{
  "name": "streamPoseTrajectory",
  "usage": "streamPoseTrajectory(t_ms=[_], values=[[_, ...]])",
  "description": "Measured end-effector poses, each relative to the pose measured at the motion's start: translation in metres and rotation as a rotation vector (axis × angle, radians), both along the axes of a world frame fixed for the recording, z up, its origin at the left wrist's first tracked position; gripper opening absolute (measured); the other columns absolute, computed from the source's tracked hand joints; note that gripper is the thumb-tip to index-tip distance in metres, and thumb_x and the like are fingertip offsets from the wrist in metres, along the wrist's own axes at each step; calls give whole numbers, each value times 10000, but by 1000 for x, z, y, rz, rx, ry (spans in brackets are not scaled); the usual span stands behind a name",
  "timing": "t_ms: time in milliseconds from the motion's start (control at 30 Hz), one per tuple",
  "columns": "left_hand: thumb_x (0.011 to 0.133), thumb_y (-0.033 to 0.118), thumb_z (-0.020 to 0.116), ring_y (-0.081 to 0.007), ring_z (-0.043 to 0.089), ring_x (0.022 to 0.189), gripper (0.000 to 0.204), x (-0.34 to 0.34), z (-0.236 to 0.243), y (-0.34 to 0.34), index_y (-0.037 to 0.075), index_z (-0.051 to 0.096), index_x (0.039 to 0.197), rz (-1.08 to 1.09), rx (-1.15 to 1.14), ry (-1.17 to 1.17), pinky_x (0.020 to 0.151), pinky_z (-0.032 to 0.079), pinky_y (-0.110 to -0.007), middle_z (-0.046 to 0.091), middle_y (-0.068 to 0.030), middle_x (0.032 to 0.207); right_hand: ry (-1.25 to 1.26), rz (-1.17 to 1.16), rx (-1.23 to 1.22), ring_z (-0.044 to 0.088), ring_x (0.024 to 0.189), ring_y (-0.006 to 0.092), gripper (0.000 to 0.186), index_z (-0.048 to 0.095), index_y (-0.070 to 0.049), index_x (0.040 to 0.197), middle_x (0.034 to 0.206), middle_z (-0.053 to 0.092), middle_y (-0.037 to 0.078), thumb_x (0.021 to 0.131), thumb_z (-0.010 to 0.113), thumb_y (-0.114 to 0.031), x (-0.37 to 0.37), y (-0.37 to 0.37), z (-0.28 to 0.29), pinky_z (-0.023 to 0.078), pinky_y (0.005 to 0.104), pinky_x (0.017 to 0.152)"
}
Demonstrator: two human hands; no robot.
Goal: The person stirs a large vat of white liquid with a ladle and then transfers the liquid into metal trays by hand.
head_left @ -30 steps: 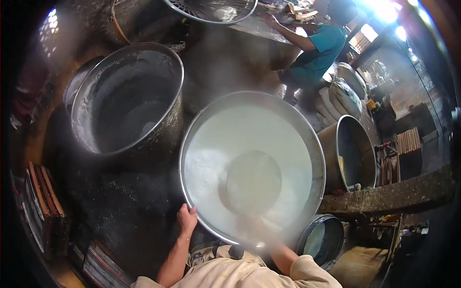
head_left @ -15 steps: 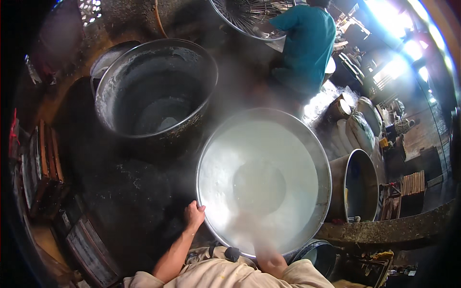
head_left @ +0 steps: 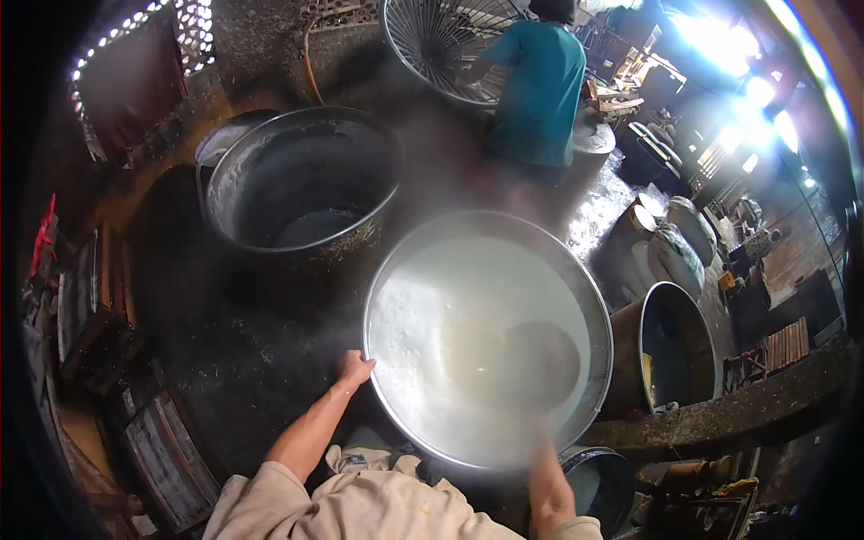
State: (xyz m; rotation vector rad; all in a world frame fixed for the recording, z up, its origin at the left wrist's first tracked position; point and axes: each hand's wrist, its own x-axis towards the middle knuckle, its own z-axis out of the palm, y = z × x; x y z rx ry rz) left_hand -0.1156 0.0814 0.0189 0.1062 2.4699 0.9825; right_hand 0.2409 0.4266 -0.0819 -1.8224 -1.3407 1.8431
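Note:
A big round metal vat (head_left: 371, 310) stands in front of me, filled with cloudy whitish liquid (head_left: 450, 306). My left hand (head_left: 355, 367) is closed over its rim at the left. My right hand (head_left: 542, 436) reaches over the near right side of the vat, blurred by motion and steam, so its fingers do not show. Just beyond it a dark round disc shape (head_left: 542, 367) shows in the liquid. Whether that is a tool in my right hand or something else, I cannot tell.
Beyond on the left stands a deep dark metal vat (head_left: 396, 193). A co-worker in a teal shirt (head_left: 540, 90) bends at a large round slatted basket (head_left: 441, 45). At the right are another metal vat (head_left: 643, 351) and sacks (head_left: 675, 256); a smaller bucket (head_left: 598, 481) stands near me.
My right hand and the dark disc shape have moved right across the vat. My left hand stays on the rim. The view has tilted up slightly; the co-worker's arm remains at the basket.

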Motion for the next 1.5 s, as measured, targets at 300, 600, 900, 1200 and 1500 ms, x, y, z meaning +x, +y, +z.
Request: streamPoseTrajectory(t_ms=[300, 600, 900, 1200, 1500], values=[[693, 248, 751, -278, 656, 812, 313, -10, -30, 7, -13, 674, 847, -69, 133, -109, 720, 494, -368, 671, -185, 858, -807, 81, 732, 619, 791, 331, 346, 517, 21, 953, 833, 619, 183, 765, 632, -246, 128, 120, 125, 487, 423, 657], [690, 430, 739, -157, 636, 747, 443, -62, 24, -33, 45, 708, 906, -529, 51, -323, 700, 486, -305, 686, -102, 812, -87, 199, 845, 528, 459, 162, 461, 463, -48, 1099, 704, 544, 77, 663, 599, 15, -95, 14, 319, 446, 311, 399], [857, 230, 537, -151, 607, 676, 257, -170, -63, -163, 92, 566, 1072, 149, 423, -535, 529, 443, -277, 632, -52, 900, -579, 658, 966, 568, 1037, 346, 560, 482, -66, 1224, 1126, 583, 191, 702, 645, -185, -365, 17, 201, 470, 411, 884], [825, 213, 512, -293, 600, 678, 269, -152, -165, -390, 56, 521, 1044, 174, -164, -786, 569, 462, -429, 608, -125, 834, -657, 700, 829, 618, 957, 334, 325, 642, -32, 977, 1010, 637, 185, 663, 646, -117, -393, -37, 143, 509, 416, 819], [824, 174, 495, -247, 614, 703, 212, -193, -155, -261, 87, 555, 1007, 301, 58, -806, 590, 472, -381, 617, -97, 858, -756, 590, 616, 629, 921, 349, 259, 650, -15, 924, 947, 645, 210, 681, 626, -100, -293, -83, 113, 509, 422, 786]])
